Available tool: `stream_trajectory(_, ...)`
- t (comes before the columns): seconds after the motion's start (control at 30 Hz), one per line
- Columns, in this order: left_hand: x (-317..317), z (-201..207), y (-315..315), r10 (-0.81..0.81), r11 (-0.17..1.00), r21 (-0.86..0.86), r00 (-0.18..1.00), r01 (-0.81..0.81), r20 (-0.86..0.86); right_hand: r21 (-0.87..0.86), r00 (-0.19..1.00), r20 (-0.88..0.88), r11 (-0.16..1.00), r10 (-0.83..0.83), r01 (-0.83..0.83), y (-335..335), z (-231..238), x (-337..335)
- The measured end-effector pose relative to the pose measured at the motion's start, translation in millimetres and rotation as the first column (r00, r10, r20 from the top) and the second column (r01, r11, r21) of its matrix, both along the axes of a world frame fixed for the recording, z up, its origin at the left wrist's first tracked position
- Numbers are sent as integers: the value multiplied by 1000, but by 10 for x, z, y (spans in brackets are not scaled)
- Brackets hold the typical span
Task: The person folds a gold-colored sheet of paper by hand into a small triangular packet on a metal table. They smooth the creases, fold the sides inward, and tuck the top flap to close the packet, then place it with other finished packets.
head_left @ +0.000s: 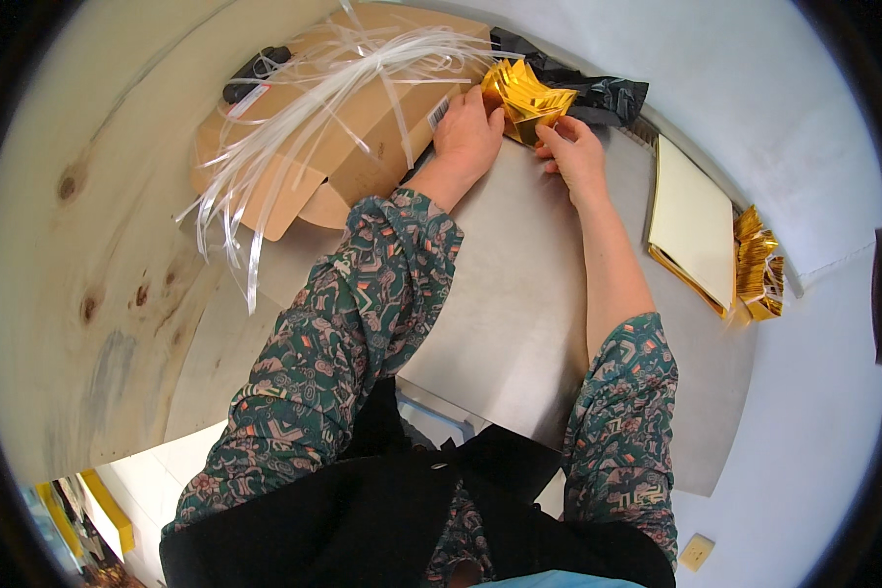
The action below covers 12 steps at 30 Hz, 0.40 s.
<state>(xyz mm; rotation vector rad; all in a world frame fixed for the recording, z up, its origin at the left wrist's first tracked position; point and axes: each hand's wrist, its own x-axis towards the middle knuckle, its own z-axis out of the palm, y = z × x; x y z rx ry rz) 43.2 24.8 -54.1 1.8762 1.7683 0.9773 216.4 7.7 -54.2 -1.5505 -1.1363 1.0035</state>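
A stack of folded shiny gold foil sheets (525,96) lies at the far middle of the metal tabletop (505,265), its upper layers fanned and crinkled. At its left side, my left hand (467,135) is closed on the edge, with the thumb toward the foil and the other fingers partly hidden. My right hand (574,159) pinches the near right corner of the stack between thumb and forefinger, its other fingers curled below. Black plastic (608,98) is bunched behind the gold stack.
A cardboard box (363,167) left of my hands carries a loose bundle of white plastic straps (314,98) and a black object (256,73). At right are a cream pad (693,220) and more gold foil (758,265) beside the wall. Wooden board (98,225) covers the left.
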Motion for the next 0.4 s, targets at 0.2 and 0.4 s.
stream_trajectory(0.2,-68,-64,-67,-19,990,140,994,4,108,22,999,-45,1000,18,-17,-73,-11,-39)
stream_trajectory(0.4,-80,-135,-39,-15,989,146,991,-4,133,15,998,-56,999,39,-38,-79,4,-28)
